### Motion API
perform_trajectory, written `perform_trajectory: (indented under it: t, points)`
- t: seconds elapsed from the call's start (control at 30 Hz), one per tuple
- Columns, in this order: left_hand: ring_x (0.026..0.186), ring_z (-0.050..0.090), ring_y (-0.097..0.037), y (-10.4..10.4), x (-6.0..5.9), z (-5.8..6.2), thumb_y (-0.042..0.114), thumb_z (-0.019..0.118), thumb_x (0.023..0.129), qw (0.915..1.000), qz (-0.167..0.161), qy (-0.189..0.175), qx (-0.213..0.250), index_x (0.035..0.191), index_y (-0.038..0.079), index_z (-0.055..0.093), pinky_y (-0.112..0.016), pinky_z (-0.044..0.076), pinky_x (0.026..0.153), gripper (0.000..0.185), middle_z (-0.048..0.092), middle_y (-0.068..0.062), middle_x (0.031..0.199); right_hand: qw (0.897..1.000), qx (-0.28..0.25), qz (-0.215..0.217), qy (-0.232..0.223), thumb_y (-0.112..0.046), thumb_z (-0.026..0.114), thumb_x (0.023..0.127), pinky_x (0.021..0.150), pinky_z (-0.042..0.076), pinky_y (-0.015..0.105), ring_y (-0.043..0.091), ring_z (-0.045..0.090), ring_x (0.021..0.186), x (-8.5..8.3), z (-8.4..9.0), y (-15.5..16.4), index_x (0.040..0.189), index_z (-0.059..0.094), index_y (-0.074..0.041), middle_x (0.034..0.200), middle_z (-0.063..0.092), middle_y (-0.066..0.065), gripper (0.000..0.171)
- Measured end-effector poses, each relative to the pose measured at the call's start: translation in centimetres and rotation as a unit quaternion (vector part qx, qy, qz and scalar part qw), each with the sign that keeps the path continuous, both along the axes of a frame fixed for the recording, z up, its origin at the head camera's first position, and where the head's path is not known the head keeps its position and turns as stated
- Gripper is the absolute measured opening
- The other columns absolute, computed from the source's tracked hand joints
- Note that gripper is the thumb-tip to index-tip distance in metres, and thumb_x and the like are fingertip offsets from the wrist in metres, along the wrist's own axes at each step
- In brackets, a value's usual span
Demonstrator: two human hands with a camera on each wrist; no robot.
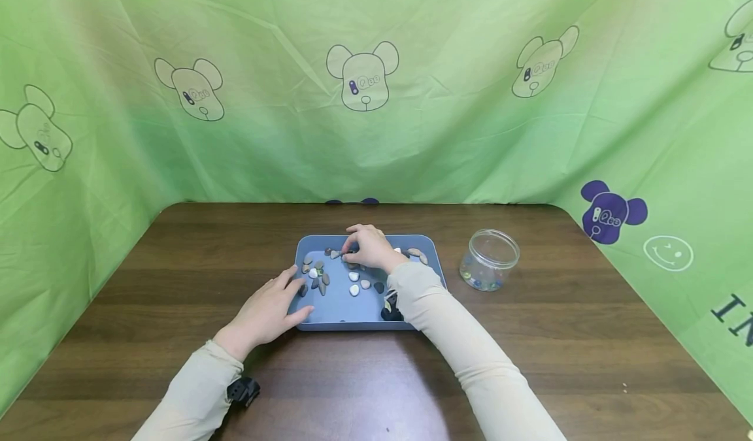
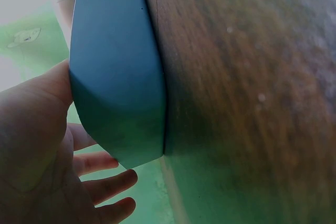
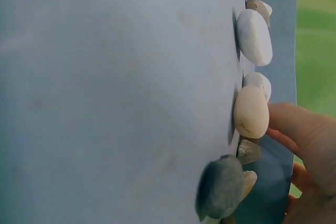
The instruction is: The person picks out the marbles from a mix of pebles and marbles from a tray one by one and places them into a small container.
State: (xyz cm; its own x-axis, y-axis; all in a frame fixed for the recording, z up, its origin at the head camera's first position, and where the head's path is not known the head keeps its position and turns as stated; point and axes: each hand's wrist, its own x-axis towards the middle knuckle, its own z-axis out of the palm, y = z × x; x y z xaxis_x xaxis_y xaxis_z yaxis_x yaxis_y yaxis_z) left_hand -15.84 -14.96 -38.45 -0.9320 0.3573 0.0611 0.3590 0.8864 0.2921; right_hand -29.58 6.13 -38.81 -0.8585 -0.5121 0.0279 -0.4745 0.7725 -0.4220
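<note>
The left hand point(image 1: 267, 313) lay flat, fingers straight, against the tray's point(image 1: 338, 310) near-left corner, best kept firm so nothing slid; farther in, the right hand point(image 1: 367, 246) curled its fingertips round a dark pebble point(image 1: 348, 253) by the far rim (a light pinch should do)

tray: blue floor point(image 3: 115, 93), fills most of view
pebbles: white point(image 3: 254, 36), cream point(image 3: 250, 112), dark grey point(image 3: 220, 186), in a row along the far wall
my right hand point(image 3: 307, 145): fingers touching cream pebble
</note>
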Motion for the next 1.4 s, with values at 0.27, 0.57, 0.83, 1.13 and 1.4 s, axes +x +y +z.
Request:
perform_trajectory:
  t: [0.27,0.57,0.83,1.13,1.4]
  points:
    - [0.130,0.042,-0.038,0.0,0.0,0.0,0.041,0.056,0.090,1.0000,0.000,-0.003,0.002,0.130,0.000,0.052,-0.051,0.036,0.107,0.057,0.037,-0.023,0.145,1.000,-0.003,0.000,0.002,-0.022,0.069,0.083,0.110,0.027,0.050,0.035,0.038,0.132,0.0,-0.1,0.0,0.086,0.072,-0.014,0.142,0.047,0.010,0.009]
    - [0.129,0.043,-0.038,0.0,0.0,0.0,0.041,0.056,0.090,1.0000,0.000,-0.001,-0.001,0.129,0.000,0.052,-0.051,0.037,0.107,0.057,0.038,-0.023,0.144,0.998,-0.053,0.017,-0.014,-0.021,0.068,0.085,0.113,0.025,0.052,0.037,0.036,0.134,-0.2,0.6,0.3,0.087,0.072,-0.011,0.143,0.045,0.012,0.011]
    - [0.129,0.044,-0.040,0.1,0.0,0.1,0.041,0.056,0.090,1.0000,0.004,-0.007,-0.002,0.130,0.000,0.052,-0.053,0.037,0.106,0.057,0.037,-0.023,0.145,0.996,-0.082,0.028,-0.018,-0.021,0.067,0.086,0.114,0.025,0.051,0.036,0.035,0.135,0.1,1.7,0.7,0.089,0.072,-0.011,0.144,0.043,0.014,0.012]
    - [0.128,0.045,-0.040,0.1,0.0,0.0,0.041,0.057,0.090,1.0000,0.005,-0.002,-0.004,0.129,0.000,0.052,-0.052,0.038,0.105,0.057,0.038,-0.023,0.144,0.995,-0.092,0.031,-0.002,-0.021,0.067,0.085,0.113,0.027,0.049,0.033,0.039,0.134,0.5,2.9,1.4,0.089,0.072,-0.009,0.142,0.045,0.015,0.013]
    - [0.126,0.046,-0.041,0.0,-0.1,-0.2,0.042,0.057,0.090,1.0000,0.005,0.000,-0.004,0.129,0.001,0.052,-0.053,0.039,0.104,0.057,0.038,-0.023,0.144,0.994,-0.103,0.029,0.005,-0.021,0.067,0.085,0.113,0.027,0.050,0.033,0.039,0.134,0.5,3.3,2.1,0.089,0.072,-0.011,0.142,0.046,0.013,0.012]
